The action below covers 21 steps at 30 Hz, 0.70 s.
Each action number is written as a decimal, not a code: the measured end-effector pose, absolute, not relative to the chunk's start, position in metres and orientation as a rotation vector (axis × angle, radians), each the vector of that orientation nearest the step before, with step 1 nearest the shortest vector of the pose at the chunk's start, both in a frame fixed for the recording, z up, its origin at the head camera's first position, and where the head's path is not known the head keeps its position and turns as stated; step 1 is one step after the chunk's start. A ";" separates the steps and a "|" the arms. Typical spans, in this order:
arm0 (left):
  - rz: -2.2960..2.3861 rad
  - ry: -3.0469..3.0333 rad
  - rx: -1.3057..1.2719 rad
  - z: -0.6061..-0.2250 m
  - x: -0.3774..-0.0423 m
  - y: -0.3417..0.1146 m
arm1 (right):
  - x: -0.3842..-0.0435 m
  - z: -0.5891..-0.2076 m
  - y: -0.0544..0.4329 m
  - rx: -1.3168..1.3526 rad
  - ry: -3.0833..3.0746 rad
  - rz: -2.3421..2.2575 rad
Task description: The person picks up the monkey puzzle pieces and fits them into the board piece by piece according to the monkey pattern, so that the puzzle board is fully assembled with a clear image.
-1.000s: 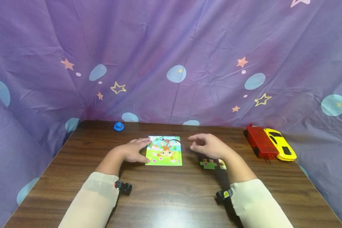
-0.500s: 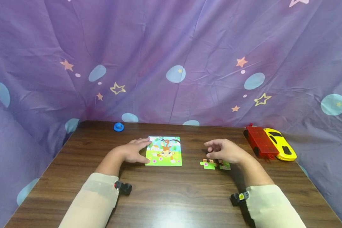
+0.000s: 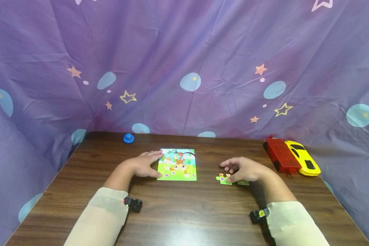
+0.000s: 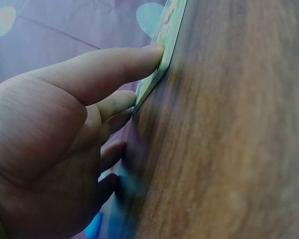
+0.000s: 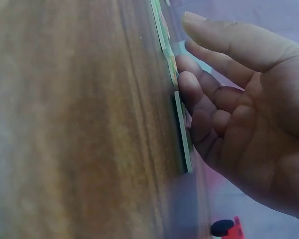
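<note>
In the head view, a square puzzle picture of a monkey (image 3: 181, 174) lies flat on the table. My left hand (image 3: 144, 164) rests at its left edge with fingers spread. The left wrist view has my thumb on the face of the puzzle picture (image 4: 174, 30) near a corner. To the right, my right hand (image 3: 244, 169) hovers low over two loose jigsaw pieces. Its thumb overlaps the left jigsaw piece (image 3: 223, 181); the other piece (image 3: 243, 182) is partly hidden under the hand. In the right wrist view, thumb and index finger stand apart while the other fingers curl loosely beside the pieces (image 5: 184, 139).
A blue rubber duck (image 3: 128, 138) sits at the back left of the brown wooden table (image 3: 178, 208). At the back right, a red toy trailer (image 3: 281, 155) stands against a yellow toy car (image 3: 302, 158). A purple curtain (image 3: 160, 61) hangs behind.
My right hand has moved right, away from the monkey puzzle, then lowered over the loose jigsaw pieces. The left hand has stayed at the puzzle's left edge.
</note>
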State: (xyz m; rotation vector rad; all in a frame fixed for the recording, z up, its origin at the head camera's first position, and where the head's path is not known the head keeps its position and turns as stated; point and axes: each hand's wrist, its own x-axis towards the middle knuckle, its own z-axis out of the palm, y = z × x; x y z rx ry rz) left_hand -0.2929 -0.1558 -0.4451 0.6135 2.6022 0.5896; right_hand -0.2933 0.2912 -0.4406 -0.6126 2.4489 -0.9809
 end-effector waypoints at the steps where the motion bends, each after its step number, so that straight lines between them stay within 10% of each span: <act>1: 0.591 2.602 0.615 -0.446 -0.293 -0.156 | -0.293 -0.441 0.292 -0.621 2.451 -0.970; 21: 0.593 2.604 0.602 -0.445 -0.293 -0.156 | -0.290 -0.441 0.291 -0.678 2.483 -0.835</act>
